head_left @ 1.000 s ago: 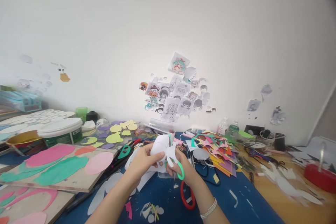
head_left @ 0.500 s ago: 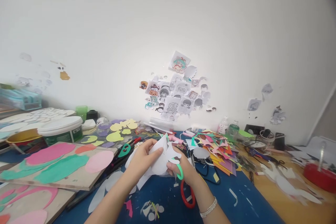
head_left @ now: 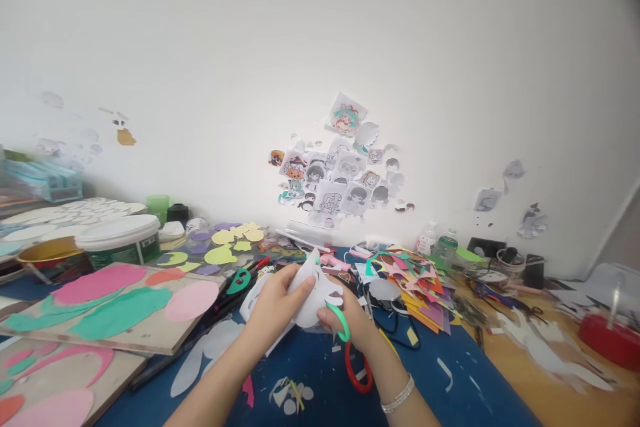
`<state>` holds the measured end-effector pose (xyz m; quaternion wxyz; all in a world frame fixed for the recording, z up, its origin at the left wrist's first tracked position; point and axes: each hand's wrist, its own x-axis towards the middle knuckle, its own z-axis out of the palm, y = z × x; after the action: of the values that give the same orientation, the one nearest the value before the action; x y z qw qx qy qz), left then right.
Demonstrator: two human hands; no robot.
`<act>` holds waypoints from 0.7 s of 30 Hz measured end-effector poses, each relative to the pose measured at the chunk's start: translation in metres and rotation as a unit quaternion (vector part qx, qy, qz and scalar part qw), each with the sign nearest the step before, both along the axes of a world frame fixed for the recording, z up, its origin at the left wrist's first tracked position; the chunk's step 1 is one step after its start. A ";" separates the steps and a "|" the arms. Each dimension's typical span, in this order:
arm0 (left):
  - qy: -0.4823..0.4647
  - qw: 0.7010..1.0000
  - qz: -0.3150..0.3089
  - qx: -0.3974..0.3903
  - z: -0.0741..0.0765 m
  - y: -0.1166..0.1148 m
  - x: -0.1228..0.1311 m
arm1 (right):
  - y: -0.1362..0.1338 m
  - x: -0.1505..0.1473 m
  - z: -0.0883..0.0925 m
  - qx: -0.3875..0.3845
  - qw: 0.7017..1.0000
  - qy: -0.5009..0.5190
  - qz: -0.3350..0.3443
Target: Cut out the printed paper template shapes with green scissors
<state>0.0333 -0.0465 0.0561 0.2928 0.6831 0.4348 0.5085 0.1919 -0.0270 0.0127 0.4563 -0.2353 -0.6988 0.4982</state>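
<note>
White paper (head_left: pixel 306 303) with a cut edge is raised above the blue mat, pinched between the thumb and fingers of my left hand (head_left: pixel 283 297). My right hand (head_left: pixel 350 317) is closed around scissors with a green handle loop (head_left: pixel 342 324), at the right edge of the paper. The blades are mostly hidden by the paper and fingers. Below my right wrist shows a red handle loop (head_left: pixel 358 371); whether it belongs to the same scissors I cannot tell. Under my forearms, small paper scraps (head_left: pixel 290 397) lie on the blue mat (head_left: pixel 320 373).
Boards (head_left: pixel 187 327) with pink and green cutouts stand left, beside a white-lidded tub (head_left: pixel 119 232). Yellow cutouts (head_left: pixel 220 255) lie behind. A pile of coloured paper (head_left: pixel 425 293) sits right, near a green bottle (head_left: pixel 447 245) and a red object (head_left: pixel 613 337). Drawings (head_left: pixel 345 173) hang on the wall.
The white paper has turned slightly in my left hand, and its cut edge by my right hand looks different. My right hand keeps its grip on the scissors. The whole view has shifted a little.
</note>
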 end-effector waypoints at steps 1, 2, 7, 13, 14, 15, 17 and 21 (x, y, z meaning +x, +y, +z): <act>-0.003 1.000 -0.001 0.002 -0.001 0.000 0.001 | 0.001 0.000 -0.002 0.005 1.000 0.003 -0.006; -0.009 1.000 -0.003 0.002 -0.002 0.001 0.001 | 0.002 0.000 -0.005 0.009 1.000 0.006 -0.012; -0.067 0.997 -0.020 -0.028 -0.003 0.000 0.003 | 0.003 -0.003 -0.010 0.002 0.999 0.016 -0.029; -0.231 0.947 -0.153 -0.163 0.005 -0.012 0.006 | -0.003 -0.011 -0.003 0.011 0.999 0.040 0.006; -0.247 0.935 -0.181 -0.181 0.005 -0.012 0.006 | -0.004 -0.012 -0.001 0.018 0.999 0.044 0.018; -0.258 0.924 -0.203 -0.195 0.005 -0.012 0.005 | -0.005 -0.013 0.000 0.020 0.998 0.048 0.029; -0.273 0.908 -0.235 -0.212 0.004 -0.011 0.004 | -0.007 -0.013 0.004 0.013 0.998 0.049 0.048; -0.286 0.886 -0.289 -0.223 0.002 -0.009 0.003 | -0.012 -0.011 0.010 -0.006 0.996 0.034 0.076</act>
<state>0.0366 -0.0551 0.0581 0.6831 0.5198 0.2175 0.4646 0.1808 -0.0388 0.0227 0.4386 -0.1672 -0.6959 0.5436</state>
